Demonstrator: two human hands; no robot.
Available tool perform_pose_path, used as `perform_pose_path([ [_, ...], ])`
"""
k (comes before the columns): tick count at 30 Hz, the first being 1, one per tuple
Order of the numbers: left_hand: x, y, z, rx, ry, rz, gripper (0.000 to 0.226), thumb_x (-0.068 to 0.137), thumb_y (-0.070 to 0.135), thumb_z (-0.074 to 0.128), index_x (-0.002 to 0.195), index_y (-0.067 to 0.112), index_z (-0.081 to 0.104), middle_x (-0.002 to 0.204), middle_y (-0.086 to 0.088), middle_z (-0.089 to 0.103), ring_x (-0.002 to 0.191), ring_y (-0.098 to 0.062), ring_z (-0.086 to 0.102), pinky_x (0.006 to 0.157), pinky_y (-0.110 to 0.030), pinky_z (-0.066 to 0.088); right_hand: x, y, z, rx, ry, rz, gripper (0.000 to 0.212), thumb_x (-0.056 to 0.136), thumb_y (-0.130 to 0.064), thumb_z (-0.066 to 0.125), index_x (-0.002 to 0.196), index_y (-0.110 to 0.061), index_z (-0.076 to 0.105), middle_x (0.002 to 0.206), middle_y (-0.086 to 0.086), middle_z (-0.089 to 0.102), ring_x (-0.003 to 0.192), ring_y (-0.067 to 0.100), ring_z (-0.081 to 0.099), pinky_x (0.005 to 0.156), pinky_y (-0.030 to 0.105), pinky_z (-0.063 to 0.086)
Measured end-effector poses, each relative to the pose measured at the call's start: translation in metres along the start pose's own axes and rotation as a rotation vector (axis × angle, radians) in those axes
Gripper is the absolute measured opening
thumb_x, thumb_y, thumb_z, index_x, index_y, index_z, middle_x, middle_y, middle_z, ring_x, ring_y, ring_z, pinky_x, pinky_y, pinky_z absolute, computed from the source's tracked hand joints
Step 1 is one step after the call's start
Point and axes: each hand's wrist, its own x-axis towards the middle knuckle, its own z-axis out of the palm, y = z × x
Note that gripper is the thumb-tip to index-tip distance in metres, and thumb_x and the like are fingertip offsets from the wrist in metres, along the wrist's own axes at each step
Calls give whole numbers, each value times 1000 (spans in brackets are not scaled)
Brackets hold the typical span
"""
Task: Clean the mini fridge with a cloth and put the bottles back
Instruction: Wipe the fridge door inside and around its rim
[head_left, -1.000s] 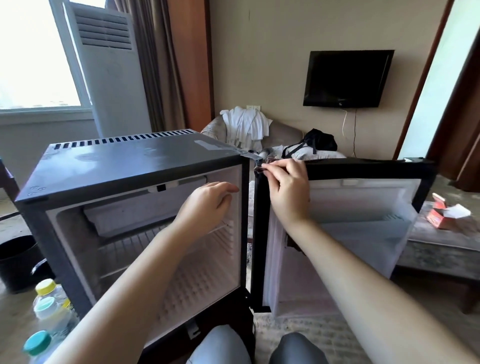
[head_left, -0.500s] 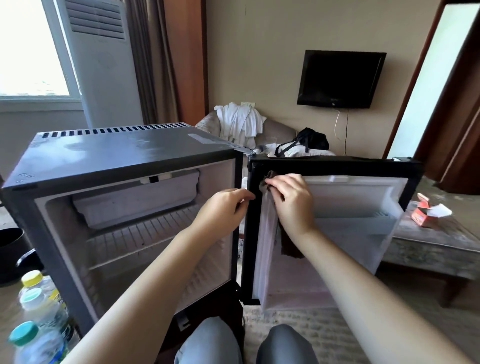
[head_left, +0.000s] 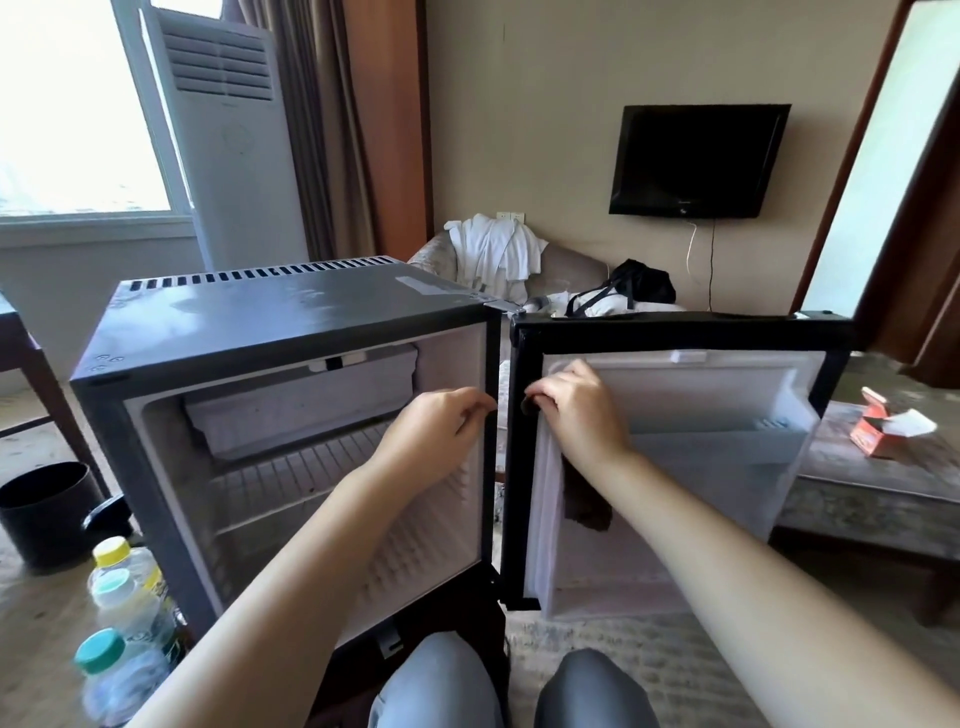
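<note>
The black mini fridge stands open in front of me, its inside bare apart from wire shelves. Its door swings out to the right, white lining facing me. My right hand grips a dark brown cloth and presses it against the door's hinge-side frame; the cloth hangs below my wrist. My left hand holds the fridge's right front edge with curled fingers. Three capped bottles stand on the floor at lower left.
A black bin sits on the floor left of the fridge. A low table with an orange box is right of the door. My knees are just below the fridge. An armchair with white clothes stands behind.
My right hand has slid the cloth down from the door's top corner along the hinge-side frame. My left hand has moved right onto the fridge's front edge.
</note>
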Motion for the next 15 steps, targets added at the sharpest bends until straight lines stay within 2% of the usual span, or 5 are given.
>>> perform_pose_path([
  [2,-2,4,0,13,-4,7,23,96,21,52,111,24,69,105,6,71,97,-11,64,87,-24,48,-8,1,-4,45,-5,45,17,75,-2,71,87,-13,76,83,6,69,85,23,58,72,36,52],
  [5,-6,14,2,-4,4,30,21,95,25,56,109,21,70,100,7,72,93,-10,64,84,-23,48,-30,-9,-19,135,125,54,16,75,1,72,86,-9,75,82,2,72,82,22,59,74,25,45],
  [9,-16,25,11,-105,-26,68,25,87,28,67,112,24,66,89,11,71,83,-5,63,81,-27,50,-73,-26,-32,221,123,9,14,83,-7,67,96,-9,74,91,0,71,88,21,60,78,29,49],
  [12,-23,38,19,-131,-94,132,17,85,27,70,101,24,71,85,12,72,80,0,65,80,-23,52,-97,-34,-39,278,101,-4,21,90,-15,58,106,-8,69,94,-1,67,91,16,58,83,23,47],
  [15,-32,46,28,-151,-184,124,20,81,30,74,101,28,71,86,13,72,80,0,66,79,-24,54,-115,-37,-42,345,116,96,22,87,-5,63,109,-10,66,96,-4,64,92,13,60,85,23,49],
])
